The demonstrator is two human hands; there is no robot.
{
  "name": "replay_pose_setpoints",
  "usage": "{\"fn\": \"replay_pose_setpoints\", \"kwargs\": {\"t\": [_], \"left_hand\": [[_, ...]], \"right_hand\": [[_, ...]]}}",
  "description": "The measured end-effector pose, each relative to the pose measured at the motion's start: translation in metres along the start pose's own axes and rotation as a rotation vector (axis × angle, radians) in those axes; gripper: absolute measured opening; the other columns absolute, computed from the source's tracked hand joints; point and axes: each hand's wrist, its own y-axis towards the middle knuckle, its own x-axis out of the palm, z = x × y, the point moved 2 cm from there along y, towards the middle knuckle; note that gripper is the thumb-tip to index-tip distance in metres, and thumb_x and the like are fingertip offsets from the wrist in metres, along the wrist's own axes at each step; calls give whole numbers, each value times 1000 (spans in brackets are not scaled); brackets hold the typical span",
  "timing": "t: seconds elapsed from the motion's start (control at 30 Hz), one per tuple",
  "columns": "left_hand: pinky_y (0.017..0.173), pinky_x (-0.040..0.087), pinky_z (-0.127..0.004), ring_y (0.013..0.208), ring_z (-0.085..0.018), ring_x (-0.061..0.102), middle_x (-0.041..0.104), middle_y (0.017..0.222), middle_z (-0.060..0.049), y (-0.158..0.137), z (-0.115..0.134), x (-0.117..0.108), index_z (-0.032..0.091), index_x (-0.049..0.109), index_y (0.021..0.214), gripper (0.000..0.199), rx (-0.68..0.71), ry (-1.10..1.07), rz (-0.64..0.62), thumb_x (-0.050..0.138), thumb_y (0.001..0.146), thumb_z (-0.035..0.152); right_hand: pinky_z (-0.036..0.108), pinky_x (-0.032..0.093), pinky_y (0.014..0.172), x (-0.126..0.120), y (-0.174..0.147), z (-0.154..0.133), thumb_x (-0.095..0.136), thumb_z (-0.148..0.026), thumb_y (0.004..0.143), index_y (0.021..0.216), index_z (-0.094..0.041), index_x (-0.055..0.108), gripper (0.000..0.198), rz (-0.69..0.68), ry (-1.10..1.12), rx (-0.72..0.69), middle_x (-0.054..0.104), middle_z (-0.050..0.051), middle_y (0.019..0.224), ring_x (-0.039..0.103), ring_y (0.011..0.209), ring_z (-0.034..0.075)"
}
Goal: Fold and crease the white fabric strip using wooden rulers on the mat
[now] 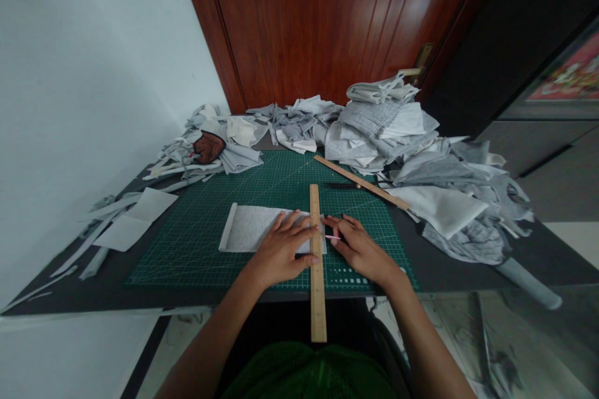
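My left hand point(284, 248) lies flat with spread fingers on a strip of grey fabric point(256, 229), its fingertips and thumb on a wooden ruler point(317, 280). That ruler crosses the fabric near its right end and sticks out past the table's front edge. At the left end the fabric has a rolled or folded edge. Just right of the ruler, my right hand point(359, 251) is closed around a thin pink stick-like tool point(332, 237), perhaps a pen; its tip points toward the ruler. Beneath everything is a green cutting mat point(187, 249) with grid lines.
A second wooden ruler point(360, 181) lies diagonally behind my right hand, across dark-bladed scissors point(340, 186). Heaps of grey fabric point(374, 128) line the back and right. Scraps, a brown cloth piece point(208, 147) and a pale folded sheet point(135, 218) lie at left.
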Motion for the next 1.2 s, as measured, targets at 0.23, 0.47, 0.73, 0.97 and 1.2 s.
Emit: {"fn": "replay_pose_setpoints", "kwargs": {"t": [0.23, 0.47, 0.73, 0.97, 1.2], "left_hand": [[127, 17, -62, 156, -34, 27, 50, 157, -3, 0, 1, 0, 35, 51, 148, 59, 1, 1, 18, 68, 93, 48], [127, 20, -62, 154, -35, 30, 52, 155, -5, 1, 2, -1, 32, 53, 145, 57, 17, 30, 30, 67, 93, 50], [128, 16, -60, 156, -33, 26, 49, 159, -5, 0, -4, 6, 31, 52, 149, 61, 0, 23, 20, 67, 92, 45], [127, 19, -62, 155, -34, 30, 52, 157, -5, -4, -1, 2, 31, 56, 146, 59, 5, -14, 82, 70, 91, 49], [125, 20, -65, 154, -36, 32, 51, 158, -7, -2, -1, 1, 29, 56, 146, 58, 3, -12, 49, 69, 91, 46]], "right_hand": [[60, 25, 125, 1, 0, 4, 49, -22, 105, 119, -27, 56, 17, 15, 38, 8, 65, 8, 145, 51, 143, 23], [54, 41, 114, -3, -1, -11, 49, -25, 104, 100, -26, 55, 7, 163, 101, 38, 62, 12, 142, 53, 138, 28], [34, 50, 70, 56, -18, -99, 54, -35, 103, 92, -27, 56, 13, 428, 457, 133, 60, 2, 85, 59, 80, 21], [35, 53, 60, 143, -69, -121, 50, -38, 104, 117, -36, 59, 16, 416, 552, -166, 59, 4, 87, 61, 75, 23], [34, 57, 79, 50, -35, -108, 61, -29, 102, 102, -29, 70, 9, 137, 447, -81, 70, 3, 95, 68, 89, 20]]}}
